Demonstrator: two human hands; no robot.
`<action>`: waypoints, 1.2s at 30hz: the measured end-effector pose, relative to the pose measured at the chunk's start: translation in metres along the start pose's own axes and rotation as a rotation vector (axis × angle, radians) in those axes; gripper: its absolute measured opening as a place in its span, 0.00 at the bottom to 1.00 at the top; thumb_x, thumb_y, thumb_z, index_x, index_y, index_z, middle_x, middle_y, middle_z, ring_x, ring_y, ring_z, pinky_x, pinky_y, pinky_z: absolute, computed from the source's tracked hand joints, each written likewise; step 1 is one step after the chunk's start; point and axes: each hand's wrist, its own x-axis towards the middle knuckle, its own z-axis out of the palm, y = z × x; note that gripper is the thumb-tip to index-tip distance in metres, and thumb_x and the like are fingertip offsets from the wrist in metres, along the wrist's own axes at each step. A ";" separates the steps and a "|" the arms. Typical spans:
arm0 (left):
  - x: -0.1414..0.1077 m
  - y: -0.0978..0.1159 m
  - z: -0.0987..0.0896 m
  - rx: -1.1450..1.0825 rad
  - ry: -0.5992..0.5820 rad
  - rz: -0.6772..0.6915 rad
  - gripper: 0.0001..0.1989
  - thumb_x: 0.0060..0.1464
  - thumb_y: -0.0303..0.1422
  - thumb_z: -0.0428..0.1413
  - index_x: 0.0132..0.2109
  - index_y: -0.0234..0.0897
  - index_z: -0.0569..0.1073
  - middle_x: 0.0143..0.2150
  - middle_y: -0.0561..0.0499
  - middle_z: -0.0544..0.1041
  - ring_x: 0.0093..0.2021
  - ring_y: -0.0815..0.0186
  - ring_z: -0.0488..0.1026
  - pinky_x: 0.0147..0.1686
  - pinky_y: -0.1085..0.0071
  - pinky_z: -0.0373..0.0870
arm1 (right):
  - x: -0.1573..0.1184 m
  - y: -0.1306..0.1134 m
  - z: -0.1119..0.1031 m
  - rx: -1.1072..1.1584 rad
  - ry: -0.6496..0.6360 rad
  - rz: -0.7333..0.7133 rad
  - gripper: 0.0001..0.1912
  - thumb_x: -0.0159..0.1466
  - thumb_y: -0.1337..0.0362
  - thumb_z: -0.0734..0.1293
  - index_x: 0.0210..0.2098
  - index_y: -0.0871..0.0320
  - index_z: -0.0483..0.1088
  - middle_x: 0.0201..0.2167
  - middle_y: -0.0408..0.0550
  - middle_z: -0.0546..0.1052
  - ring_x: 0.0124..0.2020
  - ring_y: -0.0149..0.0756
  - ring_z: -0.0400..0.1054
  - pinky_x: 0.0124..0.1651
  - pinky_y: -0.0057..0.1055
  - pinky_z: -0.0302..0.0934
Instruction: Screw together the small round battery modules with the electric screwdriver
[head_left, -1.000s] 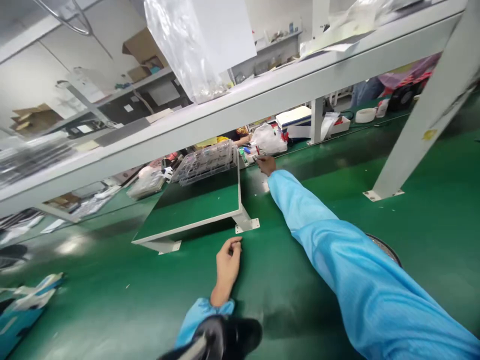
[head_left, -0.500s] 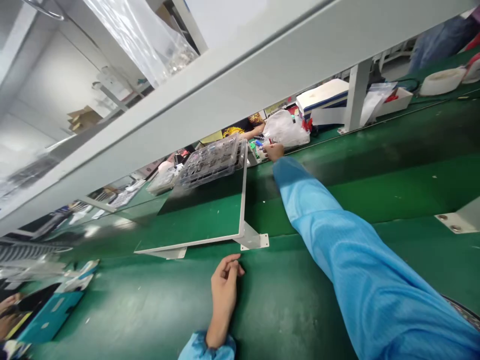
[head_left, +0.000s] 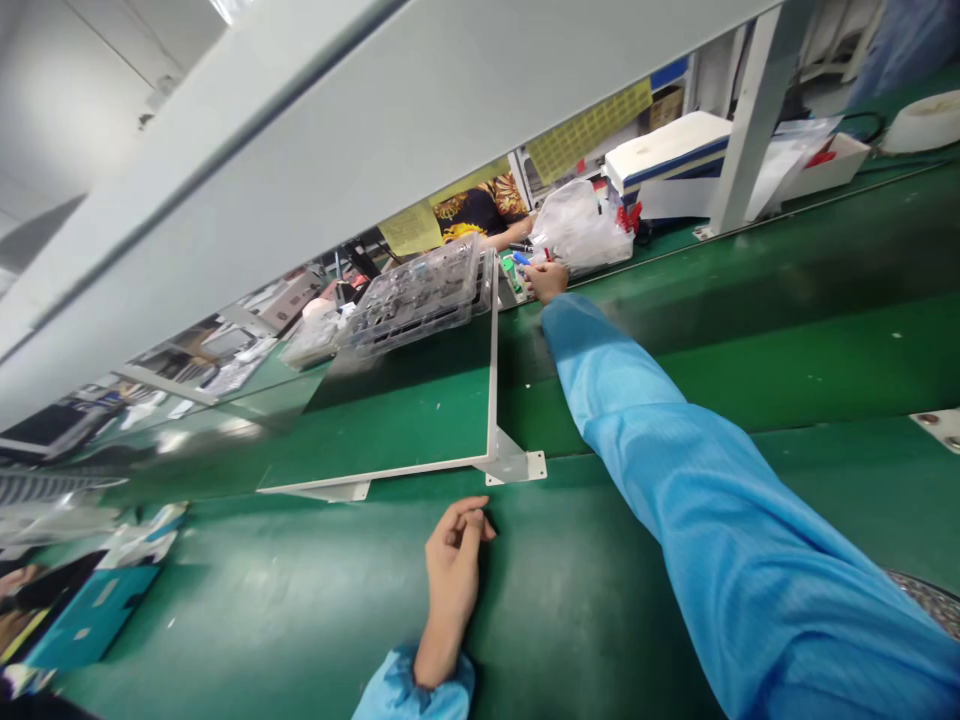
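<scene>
Worktop: green matted worktop [head_left: 600,600] under a grey shelf beam.
Right hand [head_left: 546,280]: stretched far past the small raised green stand [head_left: 420,420], fingers closed around small pen-like items [head_left: 521,260]; grip unclear.
Left hand [head_left: 454,555]: loosely curled, empty, before the stand.
Advice: lean in, steady the reach.

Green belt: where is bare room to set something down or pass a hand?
Bare green belt lies right of the right sleeve, and between the left hand and the teal tray. It is crowded around the right hand: clear trays, plastic bag, pens.
</scene>
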 end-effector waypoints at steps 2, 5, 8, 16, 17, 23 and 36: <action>0.000 0.000 0.000 0.011 -0.011 0.001 0.24 0.59 0.53 0.60 0.46 0.35 0.79 0.27 0.50 0.75 0.30 0.63 0.72 0.33 0.71 0.67 | 0.002 0.003 0.005 -0.003 0.065 0.001 0.14 0.66 0.60 0.70 0.35 0.68 0.78 0.24 0.48 0.77 0.25 0.30 0.70 0.31 0.25 0.69; -0.001 0.001 0.000 0.046 -0.031 -0.007 0.24 0.59 0.53 0.60 0.46 0.35 0.80 0.28 0.50 0.76 0.31 0.63 0.72 0.34 0.71 0.67 | -0.001 0.011 0.013 0.116 0.104 0.029 0.13 0.67 0.61 0.69 0.35 0.67 0.77 0.28 0.50 0.79 0.24 0.29 0.70 0.27 0.23 0.67; -0.001 0.000 -0.001 0.050 -0.033 -0.015 0.23 0.59 0.52 0.60 0.46 0.35 0.80 0.28 0.50 0.76 0.31 0.63 0.72 0.34 0.71 0.67 | -0.006 0.020 0.019 0.299 0.131 0.075 0.12 0.69 0.62 0.65 0.40 0.66 0.76 0.38 0.53 0.81 0.24 0.27 0.70 0.22 0.22 0.64; -0.002 0.000 -0.005 0.035 -0.018 -0.013 0.21 0.60 0.50 0.61 0.46 0.35 0.80 0.28 0.51 0.75 0.31 0.64 0.72 0.34 0.72 0.67 | 0.009 0.028 0.018 0.294 0.204 0.016 0.12 0.70 0.61 0.66 0.37 0.65 0.74 0.32 0.48 0.78 0.23 0.25 0.69 0.22 0.19 0.62; -0.003 0.000 -0.005 0.033 -0.021 -0.020 0.21 0.61 0.50 0.61 0.46 0.35 0.80 0.29 0.51 0.75 0.32 0.65 0.72 0.35 0.73 0.67 | 0.009 0.027 0.017 0.316 0.202 0.029 0.11 0.69 0.61 0.66 0.35 0.64 0.73 0.31 0.47 0.77 0.22 0.25 0.68 0.21 0.19 0.60; -0.005 0.000 -0.006 0.048 -0.065 -0.016 0.20 0.62 0.49 0.60 0.47 0.35 0.80 0.30 0.51 0.76 0.33 0.65 0.72 0.37 0.73 0.67 | -0.002 0.016 0.012 0.370 0.064 0.113 0.12 0.67 0.63 0.70 0.29 0.61 0.69 0.27 0.43 0.76 0.18 0.23 0.62 0.15 0.18 0.52; -0.004 0.004 -0.004 0.071 -0.020 -0.024 0.22 0.60 0.51 0.61 0.45 0.35 0.80 0.28 0.50 0.76 0.31 0.66 0.72 0.34 0.74 0.66 | -0.005 0.038 0.018 0.382 0.089 0.010 0.13 0.67 0.63 0.70 0.28 0.60 0.69 0.28 0.43 0.79 0.16 0.22 0.62 0.15 0.19 0.55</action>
